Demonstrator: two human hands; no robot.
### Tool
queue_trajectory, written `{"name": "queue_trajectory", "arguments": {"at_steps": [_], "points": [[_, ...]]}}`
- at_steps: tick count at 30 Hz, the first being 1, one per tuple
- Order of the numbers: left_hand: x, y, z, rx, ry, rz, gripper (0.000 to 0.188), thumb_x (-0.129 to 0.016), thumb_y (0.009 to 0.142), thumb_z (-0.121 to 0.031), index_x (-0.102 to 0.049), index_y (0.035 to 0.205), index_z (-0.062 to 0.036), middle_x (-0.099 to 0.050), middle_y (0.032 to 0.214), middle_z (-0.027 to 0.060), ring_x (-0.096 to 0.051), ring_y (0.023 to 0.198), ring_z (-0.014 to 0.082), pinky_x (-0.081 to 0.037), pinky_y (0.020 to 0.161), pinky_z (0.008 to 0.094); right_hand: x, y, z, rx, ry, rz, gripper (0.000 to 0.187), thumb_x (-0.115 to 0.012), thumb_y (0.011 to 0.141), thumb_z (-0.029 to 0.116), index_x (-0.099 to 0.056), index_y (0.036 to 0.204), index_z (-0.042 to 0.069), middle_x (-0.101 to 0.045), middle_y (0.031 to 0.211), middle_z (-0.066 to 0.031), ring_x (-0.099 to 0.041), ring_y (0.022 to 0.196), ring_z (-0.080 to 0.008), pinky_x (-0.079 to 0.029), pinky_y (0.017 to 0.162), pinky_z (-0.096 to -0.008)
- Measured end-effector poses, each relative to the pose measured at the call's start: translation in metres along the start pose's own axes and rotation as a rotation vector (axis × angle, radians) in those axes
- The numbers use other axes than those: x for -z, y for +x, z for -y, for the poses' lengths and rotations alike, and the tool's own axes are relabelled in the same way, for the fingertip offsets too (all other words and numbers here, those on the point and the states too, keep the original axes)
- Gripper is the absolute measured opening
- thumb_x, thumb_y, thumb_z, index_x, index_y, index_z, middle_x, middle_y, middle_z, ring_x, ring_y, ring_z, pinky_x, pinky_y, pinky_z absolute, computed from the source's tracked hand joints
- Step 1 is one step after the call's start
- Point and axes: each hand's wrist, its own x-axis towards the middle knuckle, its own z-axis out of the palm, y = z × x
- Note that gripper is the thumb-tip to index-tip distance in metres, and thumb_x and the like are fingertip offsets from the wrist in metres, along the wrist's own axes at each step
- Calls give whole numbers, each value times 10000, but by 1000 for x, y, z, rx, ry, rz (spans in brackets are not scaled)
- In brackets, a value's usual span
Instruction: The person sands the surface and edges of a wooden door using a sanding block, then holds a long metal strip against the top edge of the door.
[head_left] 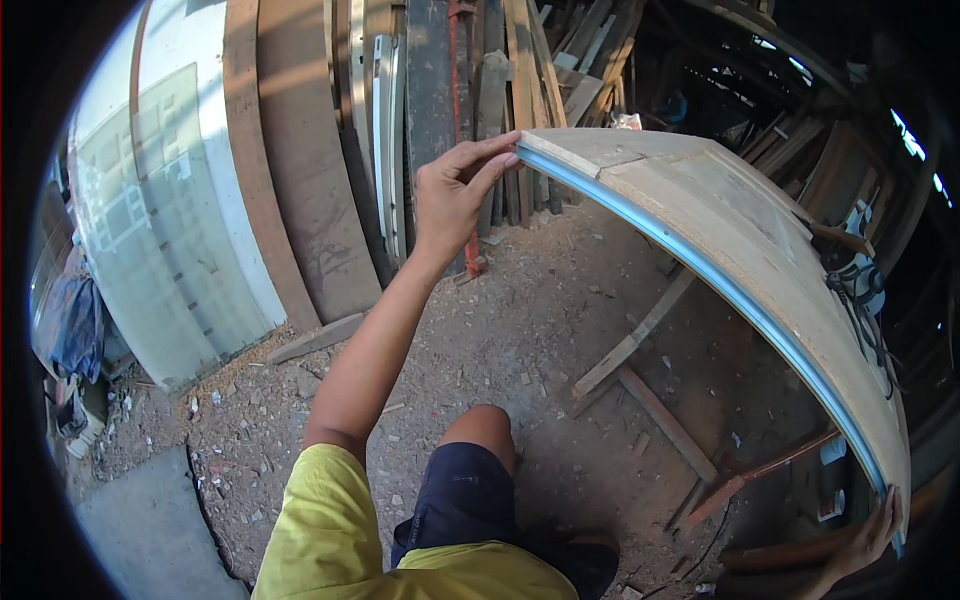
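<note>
A wooden panel point(715, 205) lies raised like a tabletop, its near edge curving across the view. Along that edge runs a long, narrow light-blue strip point(665, 235). My left hand point(462, 190) pinches the strip's far end at the panel's corner, thumb below and fingers on top. At the lower right, my right hand point(868, 540) grips the strip's other end, its fingers bent against the panel edge; its thumb is hidden. A dark cable point(868, 310) rests on the panel's right side beside a blue-and-white object that I cannot make out.
Wooden trestle legs point(640, 350) stand under the panel. Planks point(525, 80) lean upright at the back, with a red metal bar point(466, 200) among them. A glass sheet point(150, 230) leans at the left. Debris litters the dirt floor point(430, 330); a grey board point(160, 530) lies lower left.
</note>
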Motion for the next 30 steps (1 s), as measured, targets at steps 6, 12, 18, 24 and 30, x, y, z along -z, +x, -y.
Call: {"name": "queue_trajectory", "arguments": {"at_steps": [6,12,18,24,30], "points": [[-2,1,5,-68,-17,8,279,-733,1021,-79,-769,1291,-17,-787,1226,134,-771,1095,201,-615,981,306,4,30,76,-17,-20,-209,244,-877,903,110,-832,1119,6,-773,1168,-157,-748,1034,-294,-646,900,-397],[-1,3,13,-157,-24,-37,241,-748,1006,-79,-798,1236,-31,-814,1125,133,-799,1017,196,-644,914,302,3,37,85,90,-61,-255,229,-866,907,76,-832,1111,-24,-792,1171,-181,-760,1010,-293,-649,873,-407],[-1,5,17,-192,7,-30,235,-749,1009,-109,-804,1227,-41,-820,1111,125,-804,1009,194,-648,904,298,-1,33,75,86,9,-277,241,-873,904,101,-831,1104,-27,-795,1153,-186,-759,992,-288,-653,828,-387],[3,7,18,-189,33,15,255,-727,1028,-118,-786,1259,-29,-806,1174,135,-798,1038,209,-641,939,305,1,34,69,147,-99,-267,261,-880,906,150,-826,1085,-34,-793,1119,-188,-763,942,-260,-657,708,-346],[3,12,28,-274,110,19,246,-745,1015,-140,-804,1232,-39,-820,1117,126,-803,986,183,-647,932,311,-1,33,65,189,-91,-247,237,-860,934,178,-836,1079,-9,-791,1095,-188,-764,896,-267,-652,664,-358]]}}
